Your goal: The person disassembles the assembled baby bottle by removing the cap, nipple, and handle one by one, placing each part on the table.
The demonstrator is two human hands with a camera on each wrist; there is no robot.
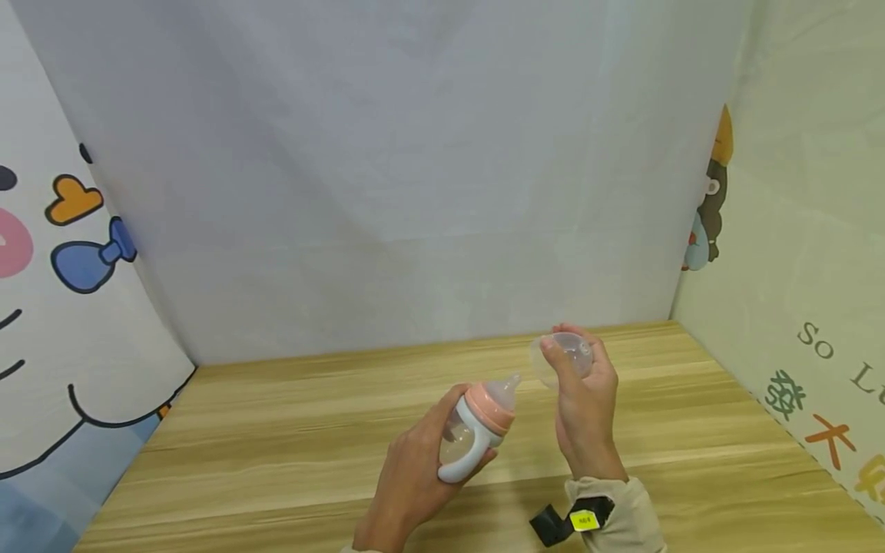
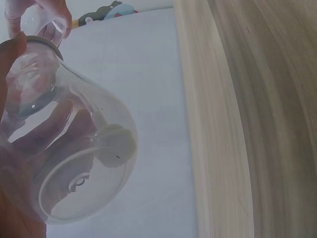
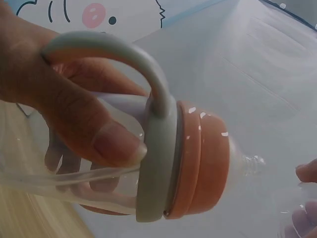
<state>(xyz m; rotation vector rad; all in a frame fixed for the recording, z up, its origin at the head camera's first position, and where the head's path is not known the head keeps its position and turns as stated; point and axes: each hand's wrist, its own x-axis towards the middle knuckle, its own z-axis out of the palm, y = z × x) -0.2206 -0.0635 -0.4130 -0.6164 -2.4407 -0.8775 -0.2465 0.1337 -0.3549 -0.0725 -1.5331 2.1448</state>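
Note:
My left hand (image 1: 418,461) grips a baby bottle (image 1: 459,442) with a clear body, a pale grey handle and a pink collar. The bottle is tilted, its bare clear nipple (image 1: 508,390) pointing up and right. In my right hand (image 1: 588,403) is a clear dome-shaped bottle cap (image 1: 546,365), pinched by the thumb and fingers, apart from the nipple. The left wrist view looks at the bottle's round base (image 2: 79,183). From the right wrist, the left thumb (image 3: 119,144) lies along the bottle beside the pink collar (image 3: 200,163).
Beneath both hands is a wood-grain table (image 1: 276,445). A plain pale curtain (image 1: 415,169) rises behind it, with printed cloth panels at the left (image 1: 41,307) and right (image 1: 795,269). A black strap (image 1: 591,513) with a yellow label circles the right wrist.

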